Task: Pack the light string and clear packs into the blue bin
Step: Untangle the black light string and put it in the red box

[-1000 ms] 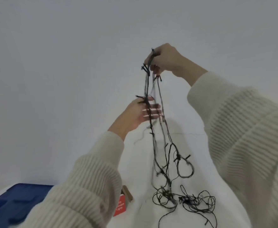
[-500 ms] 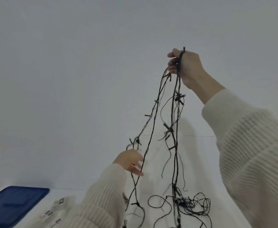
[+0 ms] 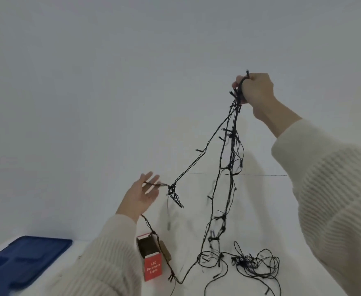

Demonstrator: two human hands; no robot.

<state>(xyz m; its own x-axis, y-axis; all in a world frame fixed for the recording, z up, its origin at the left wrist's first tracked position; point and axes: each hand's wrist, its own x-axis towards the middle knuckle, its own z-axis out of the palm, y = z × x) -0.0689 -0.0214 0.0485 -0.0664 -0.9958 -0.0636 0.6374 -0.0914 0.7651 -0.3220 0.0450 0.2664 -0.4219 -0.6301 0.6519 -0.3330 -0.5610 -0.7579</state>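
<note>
**Left hand swinging out and opening while the right keeps the bundle raised**

The right hand [image 3: 255, 90] is still holding its place high at the right, sitting only slightly further right than half a second ago, its fingers curled tight around a gathered bunch of the light string [image 3: 231, 167]. The left hand [image 3: 141, 197] is doing the changing. Earlier it was hanging low with its fingers curled by a strand. Now it is reaching up and to the left with its fingers straight and spread apart. One strand is lying across those fingers and running to a small knot just beside them, then climbing to the right hand. The rest of the string is hanging from the right hand in long loops and is pooling in a tangle on the white surface [image 3: 196, 221].

A red box [image 3: 153, 269] marked "LED Decorative Lights" is now showing beside the left sleeve [image 3: 102, 263], with a strand leading down past its open top.

Whether the left thumb is pressing on the strand is not showing. The strand is disappearing behind the left wrist. The blue bin [image 3: 25, 257] is lying at the lower left, cut off by the frame edge. Only a flat recessed part is showing, so I cannot tell lid from body. The tangle's lower loops are also running off the bottom edge.
</note>
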